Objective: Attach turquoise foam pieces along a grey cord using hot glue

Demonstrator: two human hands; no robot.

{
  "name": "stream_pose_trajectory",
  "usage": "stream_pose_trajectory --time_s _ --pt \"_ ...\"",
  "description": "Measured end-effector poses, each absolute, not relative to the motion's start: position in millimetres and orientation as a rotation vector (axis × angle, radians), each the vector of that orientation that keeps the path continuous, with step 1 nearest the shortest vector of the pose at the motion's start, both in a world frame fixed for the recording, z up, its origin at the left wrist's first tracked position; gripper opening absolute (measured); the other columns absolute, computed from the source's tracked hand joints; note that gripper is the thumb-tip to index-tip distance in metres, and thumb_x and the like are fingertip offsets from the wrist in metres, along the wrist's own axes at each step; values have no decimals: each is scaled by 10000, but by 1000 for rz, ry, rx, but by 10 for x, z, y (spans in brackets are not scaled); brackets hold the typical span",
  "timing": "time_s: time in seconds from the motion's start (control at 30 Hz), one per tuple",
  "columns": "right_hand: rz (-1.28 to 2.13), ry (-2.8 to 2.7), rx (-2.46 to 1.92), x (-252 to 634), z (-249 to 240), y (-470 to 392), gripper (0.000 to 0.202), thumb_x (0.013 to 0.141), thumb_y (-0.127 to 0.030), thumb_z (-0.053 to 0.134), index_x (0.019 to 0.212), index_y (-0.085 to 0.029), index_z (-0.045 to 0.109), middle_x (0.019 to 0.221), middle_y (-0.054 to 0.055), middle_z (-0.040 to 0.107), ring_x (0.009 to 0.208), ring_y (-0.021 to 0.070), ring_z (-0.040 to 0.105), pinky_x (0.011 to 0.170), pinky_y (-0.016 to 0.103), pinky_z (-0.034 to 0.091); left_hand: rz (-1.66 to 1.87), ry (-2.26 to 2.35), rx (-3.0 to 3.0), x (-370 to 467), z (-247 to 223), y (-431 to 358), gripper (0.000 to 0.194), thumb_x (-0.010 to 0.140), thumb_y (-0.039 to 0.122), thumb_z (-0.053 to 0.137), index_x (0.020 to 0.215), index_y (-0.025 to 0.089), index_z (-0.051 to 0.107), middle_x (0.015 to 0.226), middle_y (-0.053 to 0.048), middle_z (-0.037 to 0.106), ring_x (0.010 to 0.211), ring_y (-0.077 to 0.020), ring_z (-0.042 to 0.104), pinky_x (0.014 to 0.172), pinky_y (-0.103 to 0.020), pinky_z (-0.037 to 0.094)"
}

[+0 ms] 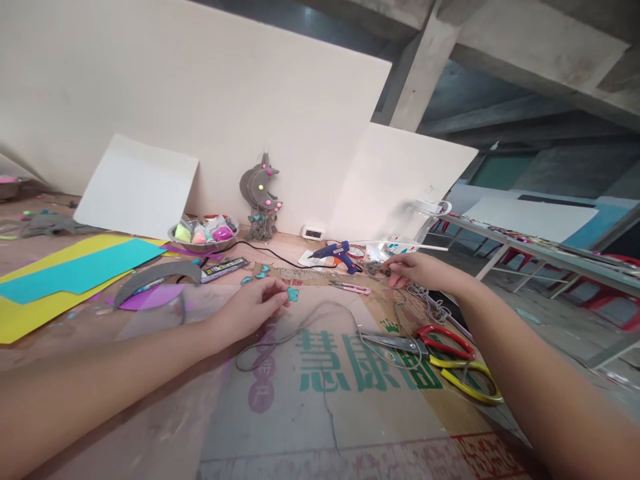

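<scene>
At left hand (253,308): teal piece (293,295) was pinched, jutting past the fingertips.
Near cord (434,305): right hand (411,270) had bent fingers; grip was unclear.

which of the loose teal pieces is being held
The lobed teal piece pinched in the left hand; the other loose teal pieces lie beyond that hand, with no fingers on them.

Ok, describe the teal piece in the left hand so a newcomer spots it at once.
Find the see-through sheet with large green characters showing through it. Near its far edge is the left hand, with the small, lobed teal piece in its grip. Similar teal bits lie just beyond; this one alone is held.
</scene>
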State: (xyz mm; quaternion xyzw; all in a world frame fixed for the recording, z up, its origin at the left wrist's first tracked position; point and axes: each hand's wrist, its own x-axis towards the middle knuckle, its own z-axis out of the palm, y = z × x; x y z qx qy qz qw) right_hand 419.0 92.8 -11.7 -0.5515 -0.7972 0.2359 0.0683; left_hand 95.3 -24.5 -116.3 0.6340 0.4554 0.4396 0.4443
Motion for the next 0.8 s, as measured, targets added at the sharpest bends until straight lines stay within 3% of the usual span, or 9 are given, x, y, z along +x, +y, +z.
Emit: stream_pose_trajectory --time_s 0.13,0.27,0.33,0.47,0.67,0.8 --pt "428 -2444 -1746 4122 -74 901 341 860 -397 390 908 -154 625 615 54 665 541 167 599 564 280 448 1092 1112 1580 956 -1172 -225 240 836 416 482 843 177 461 825 -21 604 567 -84 466 498 -204 360" --pt "103 -2508 -1656 4124 -34 865 238 791 -283 477 905 -180 658 683 39 665 588 155 584 549 251 404 1075 1121 1577 953 -1188 -208 259 827 429 492 842 172 467 770 -9 575 557 -86 465 499 -205 367" --pt "213 -2639 -1589 4142 -40 829 243 751 -272 523 931 -201 669 717 26 659 614 152 581 550 240 402 1068 1119 1590 946 -1201 -201 268 829 436 490 842 169 472 753 -6 560 567 -89 468 503 -204 369" --pt "743 -2911 -1406 4079 -189 756 338 737 -291 547 1055 -222 640 711 6 625 550 131 558 519 234 412 1066 1108 1609 932 -1231 -184 280 832 450 483 839 171 477 727 -3 546 578 -98 473 498 -203 360" --pt "217 -2937 -1354 3831 -475 704 127 754 -171 489 751 -192 614 678 30 611 672 171 543 655 275 393 1088 1099 1603 936 -1246 -167 274 824 445 494 829 172 470 789 -16 577 568 -89 466 495 -203 364" --pt "329 -2855 -1238 3716 -485 625 142 805 -169 443 822 -181 583 718 21 637 666 149 551 677 270 408 1080 1124 1591 941 -1212 -184 266 824 431 496 847 167 485 746 -10 568 548 -84 456 476 -197 363"
